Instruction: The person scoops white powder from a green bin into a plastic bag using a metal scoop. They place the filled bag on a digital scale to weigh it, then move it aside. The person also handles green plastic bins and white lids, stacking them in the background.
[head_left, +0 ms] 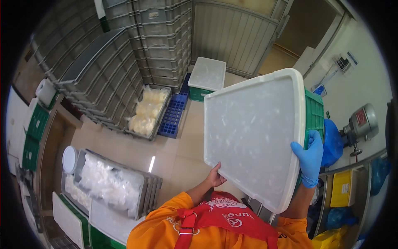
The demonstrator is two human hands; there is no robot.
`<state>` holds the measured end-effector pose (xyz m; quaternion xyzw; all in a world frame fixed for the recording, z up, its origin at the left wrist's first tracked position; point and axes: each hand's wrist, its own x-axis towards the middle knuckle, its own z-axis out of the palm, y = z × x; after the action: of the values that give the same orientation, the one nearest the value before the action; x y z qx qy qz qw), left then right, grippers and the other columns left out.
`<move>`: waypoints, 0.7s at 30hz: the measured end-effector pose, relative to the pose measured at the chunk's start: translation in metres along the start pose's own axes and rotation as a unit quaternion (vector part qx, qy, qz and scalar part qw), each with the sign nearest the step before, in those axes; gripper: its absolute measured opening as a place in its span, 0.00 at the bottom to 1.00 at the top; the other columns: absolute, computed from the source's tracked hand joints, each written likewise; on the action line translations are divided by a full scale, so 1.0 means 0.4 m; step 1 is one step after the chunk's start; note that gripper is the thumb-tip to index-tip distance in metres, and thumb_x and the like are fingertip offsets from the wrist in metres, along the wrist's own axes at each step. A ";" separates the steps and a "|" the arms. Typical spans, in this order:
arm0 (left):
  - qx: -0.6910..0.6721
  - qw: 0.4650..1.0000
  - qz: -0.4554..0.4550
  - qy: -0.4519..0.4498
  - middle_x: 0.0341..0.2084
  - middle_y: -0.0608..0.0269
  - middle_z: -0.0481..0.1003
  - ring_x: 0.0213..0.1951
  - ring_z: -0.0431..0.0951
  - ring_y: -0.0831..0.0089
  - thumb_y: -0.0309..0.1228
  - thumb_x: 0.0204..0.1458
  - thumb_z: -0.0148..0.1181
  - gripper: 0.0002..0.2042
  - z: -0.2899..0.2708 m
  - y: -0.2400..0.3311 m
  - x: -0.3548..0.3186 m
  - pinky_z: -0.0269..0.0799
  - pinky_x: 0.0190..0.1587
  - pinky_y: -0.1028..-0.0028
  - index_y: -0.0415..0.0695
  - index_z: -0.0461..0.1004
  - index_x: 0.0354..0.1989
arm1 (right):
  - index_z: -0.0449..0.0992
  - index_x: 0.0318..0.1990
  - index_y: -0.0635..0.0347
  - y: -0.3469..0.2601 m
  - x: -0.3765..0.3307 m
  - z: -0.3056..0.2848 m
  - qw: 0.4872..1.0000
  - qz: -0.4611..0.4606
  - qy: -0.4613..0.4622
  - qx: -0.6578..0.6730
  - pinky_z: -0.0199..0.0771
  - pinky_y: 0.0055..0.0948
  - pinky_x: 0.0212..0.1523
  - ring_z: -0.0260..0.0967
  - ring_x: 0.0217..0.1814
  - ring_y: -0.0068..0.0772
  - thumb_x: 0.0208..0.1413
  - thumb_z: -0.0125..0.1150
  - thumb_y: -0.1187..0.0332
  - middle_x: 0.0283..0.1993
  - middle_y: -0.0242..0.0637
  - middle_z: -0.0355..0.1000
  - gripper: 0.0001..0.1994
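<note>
Tilted in front of me is a large green plastic crate (314,110) with a white, frosted lid (253,139) facing up toward me. My bare left hand (216,176) grips its near left edge, the fingers partly hidden behind the lid's rim. On the right side, my right hand (310,158), in a blue glove, is closed on the crate's edge, its thumb over the lid's rim. What the crate holds is hidden by the lid.
Another lidded green crate (207,74) sits on the floor ahead, beside a blue pallet (174,112). Grey crates (161,41) are stacked high at left; one low crate holds bagged pale goods (146,112). A grey motor (365,122) and a shelf with a yellow bin (345,189) flank my right.
</note>
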<state>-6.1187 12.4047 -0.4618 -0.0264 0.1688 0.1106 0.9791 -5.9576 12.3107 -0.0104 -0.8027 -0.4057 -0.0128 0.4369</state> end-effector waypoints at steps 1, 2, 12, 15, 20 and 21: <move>-0.012 1.000 -0.002 0.003 0.58 0.56 0.66 0.60 0.67 0.60 0.52 0.54 0.56 0.32 0.032 0.059 0.052 0.62 0.62 0.58 0.46 0.60 0.62 | 0.69 0.41 0.65 0.028 0.074 0.029 1.000 0.019 0.014 0.007 0.65 0.22 0.37 0.61 0.35 0.20 0.39 0.70 0.68 0.34 0.30 0.67 0.22; -0.025 1.000 -0.005 0.007 0.58 0.57 0.66 0.59 0.67 0.60 0.51 0.54 0.57 0.31 0.060 0.125 0.097 0.64 0.61 0.59 0.46 0.60 0.62 | 0.69 0.41 0.65 0.064 0.146 0.054 0.999 0.038 0.028 0.014 0.64 0.22 0.37 0.61 0.35 0.20 0.40 0.69 0.68 0.34 0.29 0.66 0.20; 0.121 0.981 0.046 0.145 0.56 0.57 0.68 0.57 0.68 0.59 0.44 0.50 0.62 0.31 0.290 0.910 0.648 0.65 0.59 0.57 0.47 0.60 0.61 | 0.70 0.38 0.65 0.520 0.773 0.427 0.976 0.154 0.102 0.117 0.64 0.22 0.34 0.60 0.32 0.19 0.53 0.63 0.66 0.31 0.29 0.66 0.12; 0.171 0.977 0.044 0.117 0.54 0.55 0.69 0.57 0.69 0.58 0.43 0.51 0.60 0.30 0.263 1.237 0.892 0.62 0.61 0.58 0.42 0.62 0.60 | 0.69 0.32 0.61 0.683 0.941 0.630 0.955 0.237 0.118 0.130 0.61 0.21 0.26 0.58 0.26 0.17 0.54 0.63 0.63 0.26 0.26 0.63 0.11; 0.275 0.939 0.041 0.202 0.49 0.57 0.72 0.51 0.72 0.61 0.39 0.50 0.61 0.26 0.312 1.676 1.208 0.69 0.54 0.61 0.45 0.65 0.57 | 0.71 0.36 0.62 0.884 1.149 0.949 0.890 0.409 0.070 0.189 0.67 0.22 0.26 0.64 0.25 0.22 0.56 0.61 0.59 0.27 0.30 0.66 0.14; 0.300 0.924 0.047 0.234 0.47 0.57 0.73 0.48 0.74 0.62 0.38 0.50 0.61 0.25 0.304 1.753 1.263 0.71 0.52 0.62 0.45 0.66 0.56 | 0.70 0.39 0.63 0.918 1.173 1.026 0.868 0.425 0.084 0.244 0.70 0.25 0.29 0.67 0.29 0.25 0.56 0.60 0.58 0.31 0.33 0.68 0.16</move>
<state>-5.7734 13.2035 -0.5274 0.2515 0.4191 0.0912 0.8676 -5.5366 12.7971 -0.3419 -0.7612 0.0226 0.2064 0.6143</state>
